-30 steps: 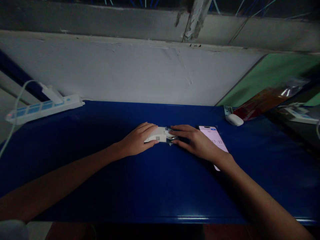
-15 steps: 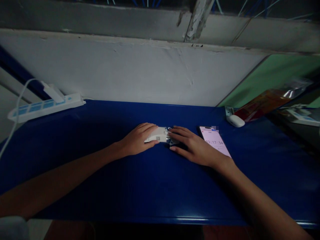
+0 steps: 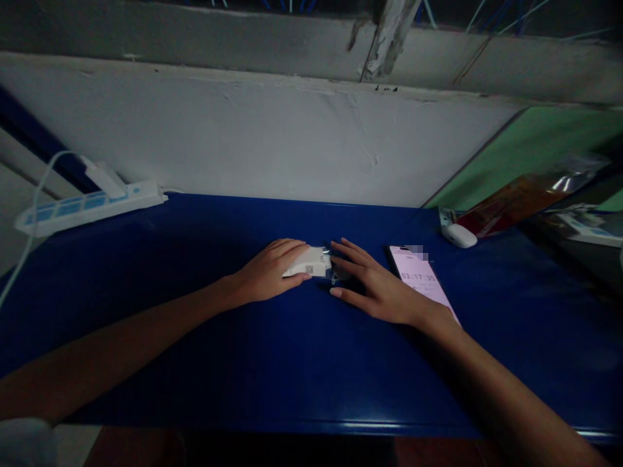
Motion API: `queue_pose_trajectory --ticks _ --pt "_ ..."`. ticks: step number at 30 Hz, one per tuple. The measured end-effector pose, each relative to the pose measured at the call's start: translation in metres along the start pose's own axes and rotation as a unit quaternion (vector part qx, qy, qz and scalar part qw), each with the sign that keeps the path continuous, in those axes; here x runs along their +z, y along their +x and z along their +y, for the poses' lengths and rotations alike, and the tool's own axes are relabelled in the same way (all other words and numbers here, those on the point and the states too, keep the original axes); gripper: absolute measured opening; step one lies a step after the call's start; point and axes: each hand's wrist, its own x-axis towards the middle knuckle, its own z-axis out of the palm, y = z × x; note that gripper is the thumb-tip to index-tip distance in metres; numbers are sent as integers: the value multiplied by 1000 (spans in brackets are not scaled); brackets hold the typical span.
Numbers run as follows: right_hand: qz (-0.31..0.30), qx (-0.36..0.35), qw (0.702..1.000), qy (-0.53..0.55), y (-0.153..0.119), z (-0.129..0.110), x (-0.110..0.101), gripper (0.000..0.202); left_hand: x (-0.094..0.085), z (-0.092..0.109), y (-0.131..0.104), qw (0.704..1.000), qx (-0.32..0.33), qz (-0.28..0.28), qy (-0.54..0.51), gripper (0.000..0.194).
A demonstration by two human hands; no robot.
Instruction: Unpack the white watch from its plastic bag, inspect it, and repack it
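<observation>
Near the middle of the blue tabletop (image 3: 272,363) lies a small white box (image 3: 317,262) with a square printed code. Clear plastic wrap (image 3: 331,275) shows at its right end. My left hand (image 3: 275,272) is closed over the box's left part, fingers along the far side and thumb along the near side. At the other end is my right hand (image 3: 372,282), its fingers apart and the fingertips beside the plastic; whether they touch it I cannot tell. Beyond the right wrist lies a phone (image 3: 419,279) with a timer on its lit screen.
A white power strip (image 3: 92,209) with a plugged-in charger (image 3: 106,178) and white cable sits at the back left. At the back right are a rounded white object (image 3: 460,236) and a red-orange plastic packet (image 3: 516,201). A pale wall (image 3: 292,136) rises behind the table.
My right hand's fingers have spread wider and come slightly off the plastic end of the box. My left hand keeps its hold, and the box stays in place.
</observation>
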Motion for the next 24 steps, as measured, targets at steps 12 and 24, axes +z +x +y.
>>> queue_pose_trajectory --ticks 12,24 --pt "-36 7 999 -21 1 0 11 81 -3 0 0 996 21 -80 35 54" --pt "62 59 995 -56 0 16 -1 47 -11 2 -3 990 34 -130 51 59"
